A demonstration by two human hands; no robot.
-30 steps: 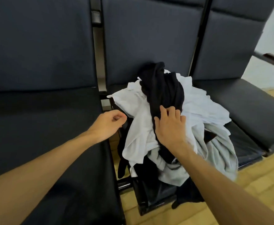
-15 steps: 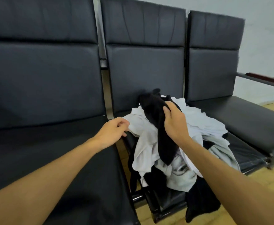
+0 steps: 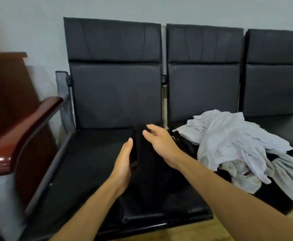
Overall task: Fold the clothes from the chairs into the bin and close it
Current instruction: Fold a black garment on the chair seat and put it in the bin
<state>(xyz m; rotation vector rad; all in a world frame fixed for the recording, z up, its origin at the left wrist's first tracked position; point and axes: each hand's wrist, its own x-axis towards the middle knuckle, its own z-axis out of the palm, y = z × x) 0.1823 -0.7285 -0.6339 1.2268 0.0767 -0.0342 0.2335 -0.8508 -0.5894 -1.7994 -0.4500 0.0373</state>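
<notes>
Right hand (image 3: 161, 143) up over the leftmost seat, thumb and forefingers curled, pinching the top edge of a black garment (image 3: 149, 171). Cloth hangs down from the pinch; its lower end is hard to make out against the black seat. Left hand (image 3: 123, 166) just left of it and lower, fingers straight and together, palm flat against the garment's left edge; thumb hidden.

Row of black padded chairs (image 3: 116, 94) behind and under both hands, three backs in view, pale wall behind. Dark red-brown wooden cabinet (image 3: 6, 94) far left of the left hand. Clothes pile (image 3: 237, 140) right of the right hand, on the middle seat: white pieces on top, grey lower down, black underneath, some spilling over the seat's front edge. Glossy wooden armrest (image 3: 29, 127) left of the left hand, at the row's end. Strip of wooden floor (image 3: 194, 232) below the right forearm.
</notes>
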